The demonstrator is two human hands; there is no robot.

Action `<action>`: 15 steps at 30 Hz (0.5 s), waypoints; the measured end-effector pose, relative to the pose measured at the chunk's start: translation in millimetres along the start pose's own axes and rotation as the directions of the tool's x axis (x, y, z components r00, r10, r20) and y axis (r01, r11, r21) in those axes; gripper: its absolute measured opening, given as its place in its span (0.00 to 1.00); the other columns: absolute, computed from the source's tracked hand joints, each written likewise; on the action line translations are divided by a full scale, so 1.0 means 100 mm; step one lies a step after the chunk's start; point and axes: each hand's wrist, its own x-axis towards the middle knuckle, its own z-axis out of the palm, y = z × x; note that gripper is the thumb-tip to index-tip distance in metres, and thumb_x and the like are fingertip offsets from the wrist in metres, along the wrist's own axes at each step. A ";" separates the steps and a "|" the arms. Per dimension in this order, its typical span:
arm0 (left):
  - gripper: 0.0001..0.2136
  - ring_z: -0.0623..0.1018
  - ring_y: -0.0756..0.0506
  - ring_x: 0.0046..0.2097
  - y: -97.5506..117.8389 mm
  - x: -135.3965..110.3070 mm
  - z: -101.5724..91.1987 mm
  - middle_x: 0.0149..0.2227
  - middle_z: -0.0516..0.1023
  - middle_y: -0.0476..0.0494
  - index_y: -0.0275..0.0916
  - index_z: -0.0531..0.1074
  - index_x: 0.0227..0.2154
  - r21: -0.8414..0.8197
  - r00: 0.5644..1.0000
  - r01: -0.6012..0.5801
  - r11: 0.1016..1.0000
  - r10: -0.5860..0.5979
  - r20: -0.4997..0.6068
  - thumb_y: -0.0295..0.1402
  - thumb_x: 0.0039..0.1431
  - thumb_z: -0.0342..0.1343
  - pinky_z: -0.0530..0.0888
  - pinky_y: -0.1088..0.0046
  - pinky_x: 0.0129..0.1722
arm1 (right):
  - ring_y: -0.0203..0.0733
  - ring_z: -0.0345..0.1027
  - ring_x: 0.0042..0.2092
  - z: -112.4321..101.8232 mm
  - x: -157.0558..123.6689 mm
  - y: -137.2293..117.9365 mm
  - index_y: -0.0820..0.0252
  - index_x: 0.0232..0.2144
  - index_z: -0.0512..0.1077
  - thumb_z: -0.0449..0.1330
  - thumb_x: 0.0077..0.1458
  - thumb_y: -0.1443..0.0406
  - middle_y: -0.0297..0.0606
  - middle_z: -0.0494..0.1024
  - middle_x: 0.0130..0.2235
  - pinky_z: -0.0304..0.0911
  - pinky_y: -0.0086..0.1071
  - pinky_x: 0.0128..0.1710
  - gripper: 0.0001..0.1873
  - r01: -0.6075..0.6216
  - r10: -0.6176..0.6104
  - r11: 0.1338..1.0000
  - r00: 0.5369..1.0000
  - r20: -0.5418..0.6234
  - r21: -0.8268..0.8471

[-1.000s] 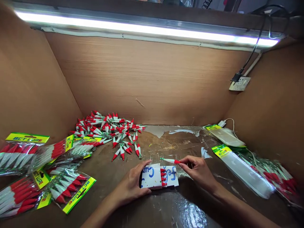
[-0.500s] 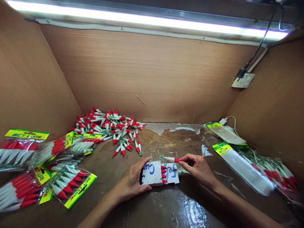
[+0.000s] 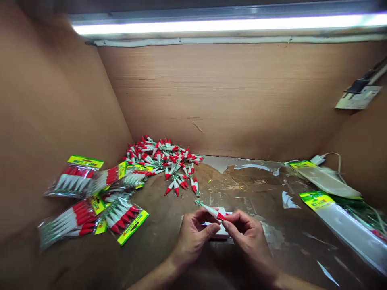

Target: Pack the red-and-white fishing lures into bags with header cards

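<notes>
The person's right hand (image 3: 247,234) pinches a lure (image 3: 209,209) by its red end, lower centre of the frame; the left hand (image 3: 193,235) curls close, its grip unclear; a white box (image 3: 223,232) shows between them.

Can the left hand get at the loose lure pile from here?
Probably yes: the loose lure pile lies ahead of the left hand, with tabletop between; the bagged lures sit off to the left.

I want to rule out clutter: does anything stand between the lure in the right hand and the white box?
No separate object is visible between the lure in the right hand and the white box. The left hand hides part of the box, so that part can't be judged.
</notes>
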 end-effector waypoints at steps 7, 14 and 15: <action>0.18 0.76 0.48 0.32 -0.07 0.01 -0.09 0.29 0.80 0.43 0.32 0.79 0.43 -0.071 0.985 -0.038 0.997 0.025 -0.174 0.44 0.67 0.55 0.72 0.74 0.36 | 0.41 0.70 0.33 0.27 -0.01 0.10 0.59 0.33 0.77 0.64 0.58 0.54 0.37 0.79 0.32 0.65 0.30 0.35 0.13 -0.028 0.024 0.998 0.998 0.058 0.061; 0.20 0.78 0.45 0.38 -0.06 -0.01 -0.06 0.37 0.81 0.38 0.33 0.76 0.51 -0.215 0.994 0.017 0.976 -0.039 -0.101 0.43 0.70 0.49 0.73 0.69 0.41 | 0.40 0.70 0.33 0.22 -0.01 0.13 0.59 0.32 0.76 0.65 0.58 0.56 0.36 0.79 0.32 0.64 0.29 0.35 0.12 -0.023 0.023 0.999 1.000 0.009 0.027; 0.20 0.78 0.44 0.40 -0.05 -0.02 -0.06 0.39 0.81 0.38 0.34 0.76 0.52 -0.235 0.996 0.020 0.972 -0.041 -0.085 0.43 0.70 0.49 0.73 0.68 0.43 | 0.39 0.70 0.33 0.22 -0.01 0.12 0.59 0.32 0.76 0.65 0.58 0.56 0.36 0.78 0.32 0.63 0.28 0.34 0.12 -0.012 0.012 1.000 1.000 -0.001 0.010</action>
